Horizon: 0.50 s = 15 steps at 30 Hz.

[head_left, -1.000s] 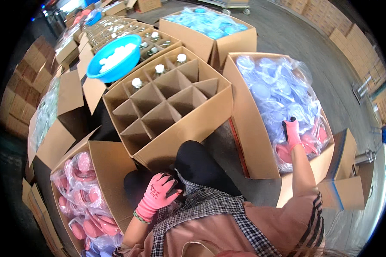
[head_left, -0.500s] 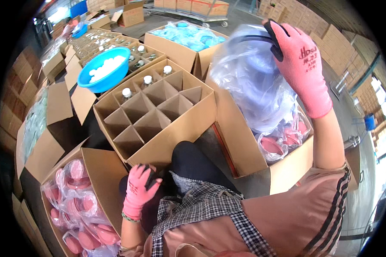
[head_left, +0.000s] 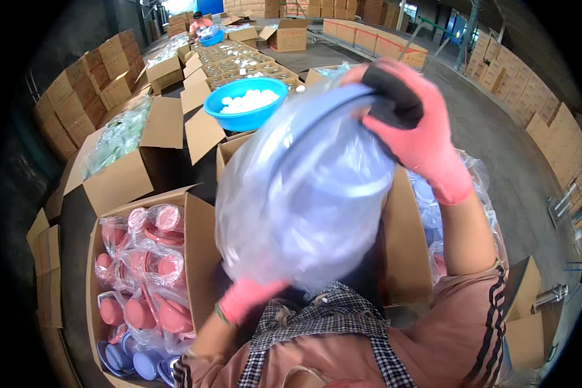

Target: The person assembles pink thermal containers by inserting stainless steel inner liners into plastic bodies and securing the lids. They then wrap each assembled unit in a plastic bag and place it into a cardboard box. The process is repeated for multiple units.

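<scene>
A clear plastic bag of lavender plastic ware (head_left: pixel 310 213) with a curved rim or handle hangs in front of me, blurred by motion. My right hand (head_left: pixel 420 123), in a pink glove with black fingertips, is closed around its upper edge. Low at the bag's left side is my left hand (head_left: pixel 252 299), also in a pink glove; its fingers are hidden and smeared. The bag covers most of the divided carton (head_left: pixel 226 152) behind it. At my right, an open carton (head_left: pixel 407 249) holds more bagged lavender pieces (head_left: pixel 423 200).
An open carton (head_left: pixel 204 249) at my left holds bagged pink pieces (head_left: pixel 139 265) and lavender ones (head_left: pixel 145 363). A blue basin (head_left: pixel 223 119) of white caps (head_left: pixel 252 100) stands ahead, near divided cartons. Green bagged ware (head_left: pixel 116 139) lies far left. A person (head_left: pixel 197 27) works far back.
My right hand has brought the bag leftward out of the right carton, across in front of me. My left hand has risen to the bag's lower side. The view has turned rightward and up.
</scene>
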Each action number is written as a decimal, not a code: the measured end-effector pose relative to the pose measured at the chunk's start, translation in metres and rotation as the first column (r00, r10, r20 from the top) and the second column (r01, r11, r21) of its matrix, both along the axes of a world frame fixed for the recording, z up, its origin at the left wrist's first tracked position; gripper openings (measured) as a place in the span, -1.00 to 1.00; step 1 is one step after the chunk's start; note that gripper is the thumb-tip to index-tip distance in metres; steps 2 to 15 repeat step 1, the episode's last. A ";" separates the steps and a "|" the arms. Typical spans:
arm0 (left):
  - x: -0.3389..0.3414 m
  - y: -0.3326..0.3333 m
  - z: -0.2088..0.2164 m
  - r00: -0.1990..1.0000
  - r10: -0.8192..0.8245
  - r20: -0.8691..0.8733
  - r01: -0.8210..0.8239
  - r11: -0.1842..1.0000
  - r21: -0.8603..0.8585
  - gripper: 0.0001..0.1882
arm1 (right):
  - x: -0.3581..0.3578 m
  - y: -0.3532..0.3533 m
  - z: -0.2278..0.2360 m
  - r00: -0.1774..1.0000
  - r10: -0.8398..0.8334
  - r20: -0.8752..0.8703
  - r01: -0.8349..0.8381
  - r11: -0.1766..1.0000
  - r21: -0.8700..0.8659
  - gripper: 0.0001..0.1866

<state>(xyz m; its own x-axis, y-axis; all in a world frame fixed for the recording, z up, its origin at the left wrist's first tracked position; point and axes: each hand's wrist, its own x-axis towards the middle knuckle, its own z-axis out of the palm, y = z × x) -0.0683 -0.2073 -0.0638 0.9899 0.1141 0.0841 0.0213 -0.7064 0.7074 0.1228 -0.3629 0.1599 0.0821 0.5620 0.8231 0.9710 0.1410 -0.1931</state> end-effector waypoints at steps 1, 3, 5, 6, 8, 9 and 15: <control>-0.001 0.001 -0.001 1.000 0.008 -0.008 -0.008 1.000 0.002 -0.53 | 0.006 0.003 -0.011 0.998 -0.026 0.066 0.027 0.999 -0.018 -0.65; -0.001 0.001 -0.001 1.000 0.008 -0.008 -0.008 1.000 0.002 -0.53 | 0.006 0.003 -0.011 0.998 -0.026 0.066 0.027 0.999 -0.018 -0.65; -0.001 0.001 -0.001 1.000 0.008 -0.008 -0.008 1.000 0.002 -0.53 | 0.006 0.003 -0.011 0.998 -0.026 0.066 0.027 0.999 -0.018 -0.65; -0.001 0.001 -0.001 1.000 0.008 -0.008 -0.008 1.000 0.002 -0.53 | 0.006 0.003 -0.011 0.998 -0.026 0.066 0.027 0.999 -0.018 -0.65; -0.001 0.001 -0.001 1.000 0.008 -0.008 -0.008 1.000 0.002 -0.53 | 0.006 0.003 -0.011 0.998 -0.026 0.066 0.027 0.999 -0.018 -0.65; -0.001 0.001 -0.001 1.000 0.008 -0.008 -0.008 1.000 0.002 -0.53 | 0.006 0.003 -0.011 0.998 -0.026 0.066 0.027 0.999 -0.018 -0.65; -0.001 0.001 -0.001 1.000 0.008 -0.008 -0.008 1.000 0.002 -0.53 | 0.006 0.003 -0.011 0.998 -0.026 0.066 0.027 0.999 -0.018 -0.65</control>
